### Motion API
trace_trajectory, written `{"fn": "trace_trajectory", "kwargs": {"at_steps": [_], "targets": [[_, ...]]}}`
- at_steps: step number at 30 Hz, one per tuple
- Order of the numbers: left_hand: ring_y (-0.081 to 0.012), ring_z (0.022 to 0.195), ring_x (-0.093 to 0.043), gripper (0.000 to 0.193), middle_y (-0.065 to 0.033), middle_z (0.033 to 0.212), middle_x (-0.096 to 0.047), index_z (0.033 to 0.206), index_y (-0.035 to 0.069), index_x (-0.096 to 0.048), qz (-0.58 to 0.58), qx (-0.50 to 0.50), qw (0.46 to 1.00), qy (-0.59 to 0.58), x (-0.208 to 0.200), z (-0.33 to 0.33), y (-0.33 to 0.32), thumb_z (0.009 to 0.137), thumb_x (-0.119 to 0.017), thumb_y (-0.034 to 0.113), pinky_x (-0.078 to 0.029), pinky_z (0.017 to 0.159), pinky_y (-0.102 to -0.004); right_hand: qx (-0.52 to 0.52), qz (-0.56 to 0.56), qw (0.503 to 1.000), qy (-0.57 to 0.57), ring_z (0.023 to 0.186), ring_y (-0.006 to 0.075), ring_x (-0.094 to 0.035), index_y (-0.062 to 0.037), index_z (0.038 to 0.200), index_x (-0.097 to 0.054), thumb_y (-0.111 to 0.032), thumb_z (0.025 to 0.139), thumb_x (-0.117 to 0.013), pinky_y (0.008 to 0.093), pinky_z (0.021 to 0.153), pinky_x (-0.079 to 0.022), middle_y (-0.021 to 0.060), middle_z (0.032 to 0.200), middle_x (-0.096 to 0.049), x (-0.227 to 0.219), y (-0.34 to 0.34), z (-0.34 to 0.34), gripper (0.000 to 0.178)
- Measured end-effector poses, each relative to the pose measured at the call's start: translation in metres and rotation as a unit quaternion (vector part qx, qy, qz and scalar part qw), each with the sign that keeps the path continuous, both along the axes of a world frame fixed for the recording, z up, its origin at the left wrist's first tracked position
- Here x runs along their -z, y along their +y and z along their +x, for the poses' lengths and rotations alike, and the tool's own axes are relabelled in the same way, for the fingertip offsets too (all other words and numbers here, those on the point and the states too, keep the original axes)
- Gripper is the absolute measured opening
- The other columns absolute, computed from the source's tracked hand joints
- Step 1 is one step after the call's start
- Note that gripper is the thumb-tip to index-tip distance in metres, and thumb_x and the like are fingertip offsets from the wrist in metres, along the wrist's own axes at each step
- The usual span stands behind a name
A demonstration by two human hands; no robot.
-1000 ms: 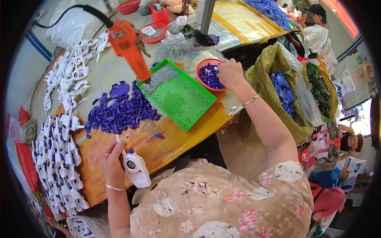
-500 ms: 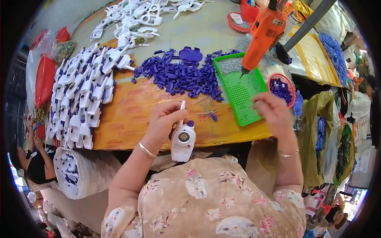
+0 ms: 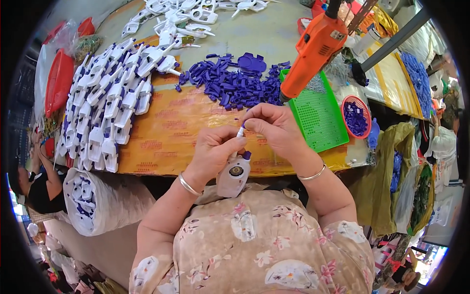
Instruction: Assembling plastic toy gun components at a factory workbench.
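Note:
My left hand (image 3: 215, 151) is closed round the narrow neck of a white plastic toy body (image 3: 232, 180). Its wide end hangs down toward my lap, with a round dark metal part in it and a purple knob (image 3: 246, 155) at one side. My right hand (image 3: 276, 131) pinches a small purple plastic piece (image 3: 243, 124) at the tip of the white neck. My fingers cover most of that piece, so whether it is seated cannot be seen.
An orange electric screwdriver (image 3: 313, 56) hangs over a green tray (image 3: 320, 120) with screws. Purple parts (image 3: 227, 85) are heaped beyond my hands. White toy bodies (image 3: 105, 103) are stacked left. A red basket (image 3: 356, 115) of purple pieces stands right, a white sack (image 3: 105, 206) lower left.
My right hand has come from over the green tray leftward to the neck tip and now pinches the purple piece there. My left hand still holds the toy body, now slightly tilted.

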State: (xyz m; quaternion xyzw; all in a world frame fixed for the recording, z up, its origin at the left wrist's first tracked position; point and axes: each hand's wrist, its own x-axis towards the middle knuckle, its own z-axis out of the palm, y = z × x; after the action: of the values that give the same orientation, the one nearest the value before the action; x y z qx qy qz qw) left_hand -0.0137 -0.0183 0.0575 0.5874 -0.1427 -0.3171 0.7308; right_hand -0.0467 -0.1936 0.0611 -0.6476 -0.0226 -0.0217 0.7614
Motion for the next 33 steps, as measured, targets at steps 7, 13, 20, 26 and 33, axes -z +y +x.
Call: {"fn": "trace_trajectory", "kwargs": {"at_steps": [7, 13, 20, 26, 33], "targets": [[-0.0103, 0.063, -0.062, 0.011, -0.0033, 0.07, -0.063, 0.09, -0.001, -0.066, 0.017, 0.008, 1.0, -0.001, 0.005, 0.001, -0.003, 0.082, -0.063, 0.007, -0.05, 0.057, -0.0226, -0.011, -0.059, 0.998, 0.01, 0.07, 0.0055, -0.056, 0.0023, 0.086, -0.063, -0.003, 0.084, -0.059, 0.0206, 0.064, -0.046, 0.0014, 0.075, -0.063, -0.003, -0.007, 0.001, 0.007], [-0.0074, 0.062, -0.061, 0.009, -0.0023, 0.072, -0.064, 0.089, -0.001, -0.065, 0.018, 0.018, 1.0, -0.015, 0.008, 0.0, -0.006, 0.083, -0.062, 0.005, -0.048, 0.054, -0.0207, -0.051, -0.098, 0.994, 0.01, 0.067, 0.0043, -0.052, 0.0028, 0.083, -0.063, -0.004, 0.083, -0.06, 0.0214, 0.059, -0.043, 0.0002, 0.071, -0.061, -0.003, -0.015, 0.005, 0.008], [-0.0072, 0.062, -0.061, 0.007, -0.0015, 0.071, -0.063, 0.085, -0.002, -0.065, 0.02, 0.009, 0.999, -0.045, 0.015, 0.0, -0.007, 0.084, -0.062, 0.005, -0.048, 0.054, -0.021, -0.024, -0.146, 0.989, -0.004, 0.066, 0.0037, -0.051, 0.002, 0.085, -0.063, -0.004, 0.084, -0.06, 0.0208, 0.059, -0.042, -0.0007, 0.072, -0.061, 0.004, -0.008, -0.001, 0.007], [-0.0087, 0.061, -0.061, 0.008, -0.0034, 0.069, -0.063, 0.086, -0.002, -0.066, 0.036, 0.004, 0.999, -0.039, 0.022, -0.003, -0.01, 0.082, -0.063, 0.005, -0.048, 0.054, -0.0219, -0.06, -0.111, 0.991, 0.042, 0.066, 0.0044, -0.052, 0.0018, 0.084, -0.063, -0.004, 0.083, -0.061, 0.0215, 0.058, -0.042, 0.0, 0.071, -0.061, 0.011, -0.021, 0.002, 0.006], [-0.007, 0.059, -0.059, 0.009, -0.0033, 0.069, -0.063, 0.087, -0.002, -0.066, 0.02, 0.016, 0.999, -0.037, 0.026, -0.005, -0.012, 0.082, -0.063, 0.004, -0.048, 0.054, -0.0216, -0.013, -0.235, 0.964, -0.124, 0.062, 0.0059, -0.052, 0.0018, 0.072, -0.059, -0.004, 0.081, -0.063, 0.0232, 0.054, -0.041, 0.0009, 0.07, -0.061, 0.009, -0.013, -0.005, 0.011]]}}
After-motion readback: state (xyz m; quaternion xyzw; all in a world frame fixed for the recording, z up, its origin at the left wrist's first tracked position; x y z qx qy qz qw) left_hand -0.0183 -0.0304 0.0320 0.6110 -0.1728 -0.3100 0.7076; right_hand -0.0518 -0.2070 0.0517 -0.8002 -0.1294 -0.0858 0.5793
